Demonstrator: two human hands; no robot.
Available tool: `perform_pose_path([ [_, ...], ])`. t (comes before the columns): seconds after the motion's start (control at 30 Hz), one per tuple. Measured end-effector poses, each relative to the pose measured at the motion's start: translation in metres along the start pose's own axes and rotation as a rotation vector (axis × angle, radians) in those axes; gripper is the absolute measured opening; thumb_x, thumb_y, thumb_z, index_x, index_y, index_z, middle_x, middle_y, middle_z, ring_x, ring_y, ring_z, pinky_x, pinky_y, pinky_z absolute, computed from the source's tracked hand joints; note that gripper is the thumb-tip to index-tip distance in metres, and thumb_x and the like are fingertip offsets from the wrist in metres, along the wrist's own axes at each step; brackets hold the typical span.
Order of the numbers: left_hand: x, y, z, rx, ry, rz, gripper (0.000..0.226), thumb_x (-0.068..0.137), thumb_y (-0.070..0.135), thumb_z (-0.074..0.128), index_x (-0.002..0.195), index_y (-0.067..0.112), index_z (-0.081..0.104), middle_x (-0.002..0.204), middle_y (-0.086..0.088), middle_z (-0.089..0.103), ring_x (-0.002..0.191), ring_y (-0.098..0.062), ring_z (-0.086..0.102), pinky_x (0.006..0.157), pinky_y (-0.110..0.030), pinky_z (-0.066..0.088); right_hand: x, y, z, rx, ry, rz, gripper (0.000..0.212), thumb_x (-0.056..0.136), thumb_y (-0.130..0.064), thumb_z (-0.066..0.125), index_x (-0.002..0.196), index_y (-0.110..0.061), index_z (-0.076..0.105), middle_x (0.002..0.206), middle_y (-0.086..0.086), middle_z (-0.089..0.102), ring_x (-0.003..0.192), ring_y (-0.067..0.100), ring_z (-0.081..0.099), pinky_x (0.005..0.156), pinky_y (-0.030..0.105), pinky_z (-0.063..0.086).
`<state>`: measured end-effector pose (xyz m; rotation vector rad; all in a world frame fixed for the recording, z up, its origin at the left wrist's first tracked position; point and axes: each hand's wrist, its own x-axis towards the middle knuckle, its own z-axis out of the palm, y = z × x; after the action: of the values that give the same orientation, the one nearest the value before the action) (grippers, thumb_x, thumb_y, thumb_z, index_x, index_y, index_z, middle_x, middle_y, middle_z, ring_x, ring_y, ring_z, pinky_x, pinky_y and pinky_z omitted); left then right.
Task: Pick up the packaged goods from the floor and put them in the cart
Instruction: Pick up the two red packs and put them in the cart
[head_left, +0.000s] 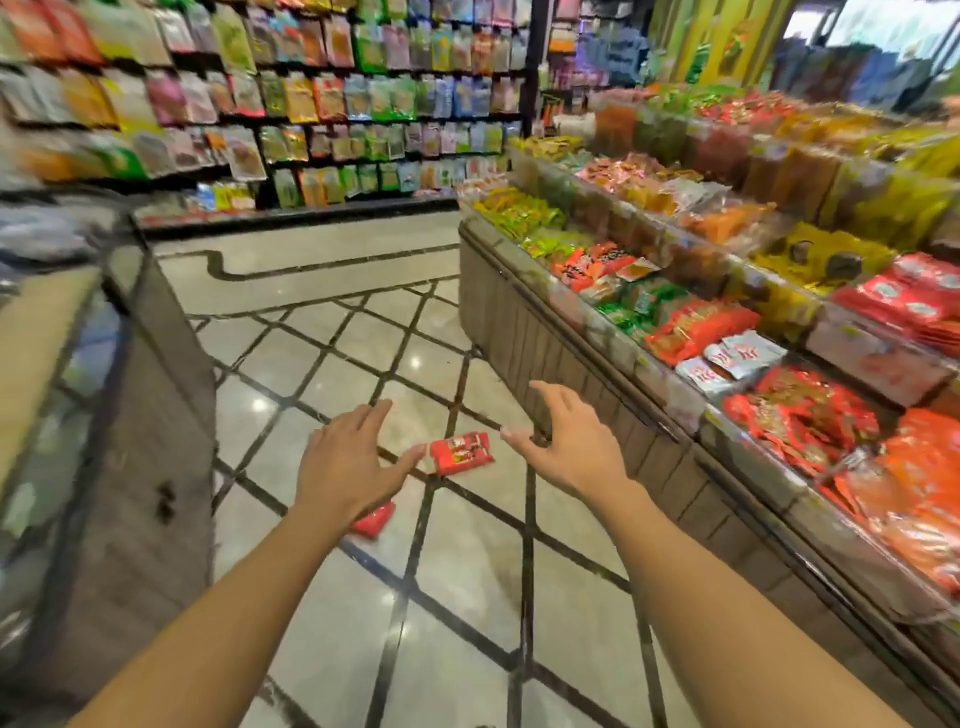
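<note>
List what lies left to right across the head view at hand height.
Grey counter cabinet → left hand → red packet on the floor → right hand → snack display stand. A second red packet is partly hidden under the left hand.

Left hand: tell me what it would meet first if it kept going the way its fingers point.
The left hand would probably meet the red packet on the floor; its fingertips point there. Depth is unclear, so the gap is hard to judge.
</note>
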<state>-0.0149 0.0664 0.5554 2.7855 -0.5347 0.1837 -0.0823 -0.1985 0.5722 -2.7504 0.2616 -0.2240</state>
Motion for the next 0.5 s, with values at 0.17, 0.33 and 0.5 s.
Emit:
perform_pose_path([
  [0.17, 0.068, -0.078, 0.021, 0.049, -0.011, -0.095, 0.09, 0.082, 0.08, 0.034, 0.151, 0.022, 0.043, 0.151, -0.007, 0.052, 0.139, -0.028, 0.047, 0.112, -0.049, 0.038, 0.11, -0.031, 0.064, -0.027, -0.058, -0.06, 0.084, 0.087, -0.079, 0.049, 0.155, -0.033, 0.033, 0.161, -0.003, 0.037, 0.145, 0.024, 0.039, 0.111, 0.047, 0.04],
  [0.33, 0.166, -0.14, 0.04, 0.162, -0.036, -0.119, 0.085, 0.084, 0.075, 0.04, 0.147, 0.018, 0.048, 0.144, -0.012, 0.058, 0.131, -0.032, 0.054, 0.105, -0.05, 0.042, 0.228, -0.04, 0.108, -0.086, -0.182, -0.098, 0.084, 0.089, -0.08, 0.043, 0.157, -0.033, 0.028, 0.163, 0.003, 0.034, 0.145, 0.032, 0.039, 0.109, 0.051, 0.043],
  [0.5, 0.244, -0.196, 0.067, 0.188, -0.069, -0.16, 0.083, 0.086, 0.075, 0.04, 0.148, 0.02, 0.046, 0.145, -0.009, 0.057, 0.132, -0.031, 0.052, 0.105, -0.05, 0.042, 0.324, -0.044, 0.148, -0.149, -0.243, -0.051, 0.086, 0.088, -0.081, 0.042, 0.158, -0.035, 0.025, 0.165, 0.003, 0.03, 0.147, 0.032, 0.037, 0.108, 0.053, 0.042],
])
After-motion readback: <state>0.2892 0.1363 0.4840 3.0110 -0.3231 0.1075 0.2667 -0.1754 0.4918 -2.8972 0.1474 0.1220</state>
